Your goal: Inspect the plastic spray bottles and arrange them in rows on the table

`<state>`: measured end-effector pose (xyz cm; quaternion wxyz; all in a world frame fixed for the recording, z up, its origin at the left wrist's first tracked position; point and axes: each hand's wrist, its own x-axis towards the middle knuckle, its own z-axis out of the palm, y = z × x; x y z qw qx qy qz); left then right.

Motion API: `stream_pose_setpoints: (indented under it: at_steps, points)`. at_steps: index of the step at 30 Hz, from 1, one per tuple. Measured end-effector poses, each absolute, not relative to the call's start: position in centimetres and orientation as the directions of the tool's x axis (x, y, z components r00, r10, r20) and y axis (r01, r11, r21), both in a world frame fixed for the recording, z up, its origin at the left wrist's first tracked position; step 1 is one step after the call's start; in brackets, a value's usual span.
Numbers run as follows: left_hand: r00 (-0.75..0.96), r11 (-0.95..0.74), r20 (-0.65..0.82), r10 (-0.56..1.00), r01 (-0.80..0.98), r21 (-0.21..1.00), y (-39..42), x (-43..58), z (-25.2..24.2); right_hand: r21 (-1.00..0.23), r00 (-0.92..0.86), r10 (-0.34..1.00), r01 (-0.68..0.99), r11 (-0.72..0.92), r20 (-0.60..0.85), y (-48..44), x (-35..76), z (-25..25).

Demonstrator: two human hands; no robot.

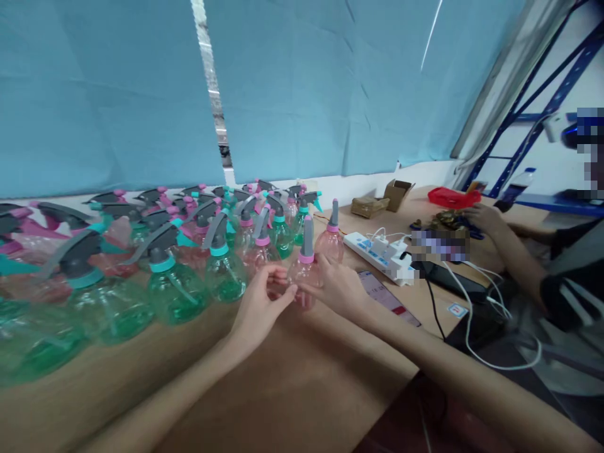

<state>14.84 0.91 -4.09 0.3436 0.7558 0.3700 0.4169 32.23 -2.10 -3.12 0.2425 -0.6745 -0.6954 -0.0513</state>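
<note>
A pink spray bottle [306,272] with a grey trigger head and pink collar stands on the table between my two hands. My left hand [264,301] is curled at its left side, thumb across the front and fingers bent near the bottle wall. From the right, my right hand [345,288] wraps round the same bottle, with its thumb over the front; its other fingers are partly hidden. Just behind is another pink spray bottle [331,242]. To the left stand a green spray bottle [226,277] and several more green and pink ones in rows.
A white power strip [380,255] with plugs and cables lies right of the bottles, beside a phone [389,296]. Farther back are a cardboard box [397,194] and a red tray [453,197]. At the right edge, another person's hand [486,217] is over small dark items.
</note>
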Motion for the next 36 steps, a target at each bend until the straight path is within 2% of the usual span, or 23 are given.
stream_pose_setpoints:
  at_steps: [3,5,9,13,18,22,24,28,32,36]
  points:
    - [0.350,-0.566,0.457,0.818,0.346,0.748,0.1,14.4,-2.8,-0.227,-0.032,0.888,0.962,0.152,0.458,-4.8,30.6,-3.2]
    - [0.378,-0.603,0.481,0.791,0.346,0.719,-0.7,13.9,-1.8,-0.231,-0.122,0.871,0.938,0.258,0.476,-6.3,29.0,-3.2]
    - [0.414,-0.594,0.458,0.787,0.309,0.742,-2.6,11.8,0.0,-0.198,-0.244,0.802,0.892,0.406,0.545,-8.0,25.1,-3.4]
    - [0.374,-0.598,0.476,0.796,0.364,0.714,-4.0,8.6,0.4,-0.183,-0.277,0.780,0.877,0.444,0.562,-8.2,20.8,-3.5]
    - [0.245,-0.561,0.505,0.828,0.398,0.726,-4.3,3.7,0.1,-0.252,-0.358,0.777,0.804,0.538,0.518,-7.0,16.6,-4.0]
    - [0.193,-0.486,0.446,0.874,0.343,0.804,-3.3,0.5,-0.2,-0.379,-0.558,0.694,0.584,0.718,0.454,-5.1,16.3,-5.4]
    - [0.180,-0.456,0.419,0.890,0.320,0.830,-3.0,-0.3,-0.2,-0.420,-0.580,0.695,0.554,0.719,0.425,-4.1,17.4,-6.5]
    - [0.220,-0.493,0.442,0.870,0.333,0.804,-3.0,-0.1,0.0,-0.439,-0.553,0.760,0.621,0.649,0.341,-2.5,20.3,-8.5]
    - [0.271,-0.593,0.528,0.805,0.381,0.709,-3.1,0.5,0.2,-0.398,-0.572,0.750,0.636,0.662,0.332,-1.6,21.6,-9.3]
    - [0.312,-0.635,0.553,0.772,0.372,0.677,-2.9,0.3,0.3,-0.339,-0.578,0.742,0.661,0.670,0.340,-1.1,21.2,-9.7]
